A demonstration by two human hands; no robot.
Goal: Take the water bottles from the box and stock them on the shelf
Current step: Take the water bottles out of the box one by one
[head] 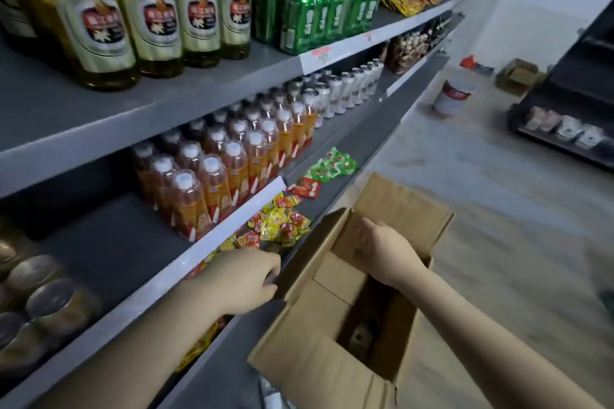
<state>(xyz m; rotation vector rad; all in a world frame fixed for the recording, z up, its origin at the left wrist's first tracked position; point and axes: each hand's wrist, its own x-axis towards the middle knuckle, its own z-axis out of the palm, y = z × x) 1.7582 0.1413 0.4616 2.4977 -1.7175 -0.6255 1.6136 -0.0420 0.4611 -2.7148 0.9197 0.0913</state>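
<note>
Opening the cardboard box [335,372], it seems, with no bottle lifted out yet. Left hand [244,277] curled on the box's left flap, fingers pinching its edge. Right hand [382,251] reaching down over the far inner flap, fingers bent around it, holding no bottle. Deep inside the box, something dark and rounded [360,337], possibly a bottle top; too dim to say for sure. Beside the box, to its left, the middle shelf [109,242] with bare grey space next to the orange-labelled bottles [199,206]. Next, by judgement: spread the flaps wide, reach down into the box, grip one bottle by the neck.
</note>
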